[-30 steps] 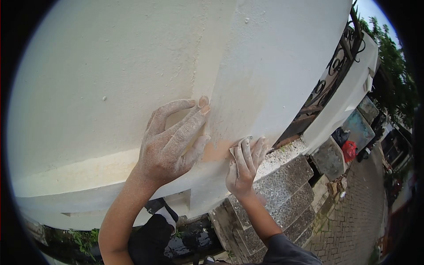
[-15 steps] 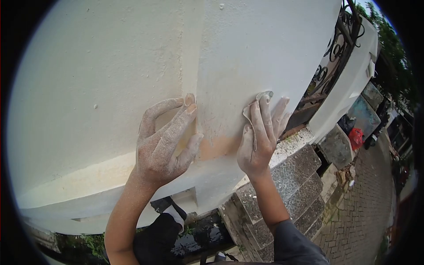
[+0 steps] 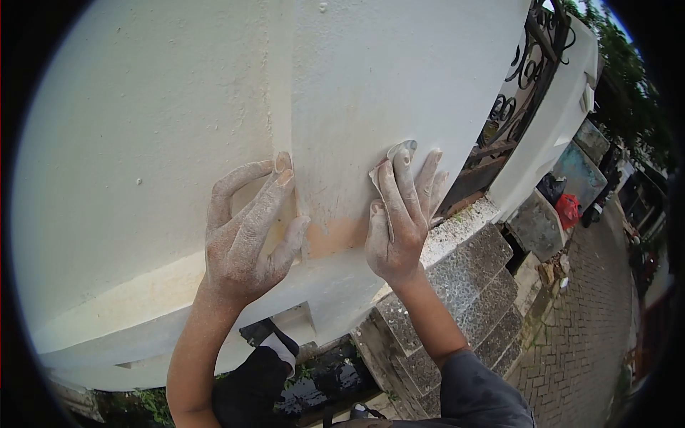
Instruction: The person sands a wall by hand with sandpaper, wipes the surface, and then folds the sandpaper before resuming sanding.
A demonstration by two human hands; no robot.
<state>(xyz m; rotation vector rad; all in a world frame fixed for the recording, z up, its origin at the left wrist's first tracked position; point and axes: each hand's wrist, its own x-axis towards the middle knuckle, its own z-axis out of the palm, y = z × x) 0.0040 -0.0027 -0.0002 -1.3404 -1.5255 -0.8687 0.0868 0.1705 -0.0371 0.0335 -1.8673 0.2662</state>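
Observation:
White dust coats both my hands. My left hand (image 3: 244, 246) rests by the raised vertical edge of the white wall (image 3: 342, 85), its fingers bent and apart, with nothing visible in it. To its right, my right hand (image 3: 399, 232) presses a thin pale folded sheet, apparently sandpaper (image 3: 375, 175), against the flat wall face. Most of the sheet is hidden beneath the fingers; its edge shows beside the index finger and above the fingertips. Between the hands the wall has a worn, tan-coloured patch (image 3: 334, 239).
A ledge (image 3: 135, 296) runs along the wall's base. Below lie a water-filled ditch (image 3: 328, 385) and speckled stone slabs (image 3: 457, 299). A black wrought-iron gate (image 3: 524, 78) stands at the right, with a red plastic bag (image 3: 568, 210) and a paved lane (image 3: 571, 321) farther out.
The view has shifted, so the wall and both hands appear farther left. My right hand with the sandpaper has moved slightly upward in view; the left hand keeps its pose at the edge.

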